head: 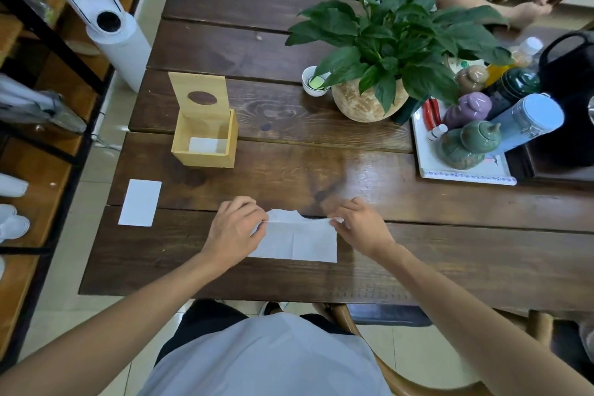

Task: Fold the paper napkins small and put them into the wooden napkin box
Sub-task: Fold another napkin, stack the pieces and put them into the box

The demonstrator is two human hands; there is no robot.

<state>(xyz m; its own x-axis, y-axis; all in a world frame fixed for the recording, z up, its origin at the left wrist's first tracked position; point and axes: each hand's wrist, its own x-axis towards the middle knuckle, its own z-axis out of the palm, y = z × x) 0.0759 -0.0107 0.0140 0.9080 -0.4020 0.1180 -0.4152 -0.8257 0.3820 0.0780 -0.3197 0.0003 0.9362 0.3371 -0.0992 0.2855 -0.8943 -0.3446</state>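
Nearby, on a dark wooden table (369, 177), an open wooden box (205, 138) holds one folded napkin. Closer, both hands, left (236, 230) and right (360, 227), pinch the far corners of a napkin (299, 239): light, limp, easily torn, best handled by its edges.

Soft, even daylight is filling the scene, and a pale sheen is glaring off the dark wooden table (353, 170) just right of its middle. Shadows are lying faint and short beside the wooden napkin box (205, 138). The wide lens is bending the edges, so the shelving (48, 106) at the left is leaning outward. The far right corner is smearing with slight blur.
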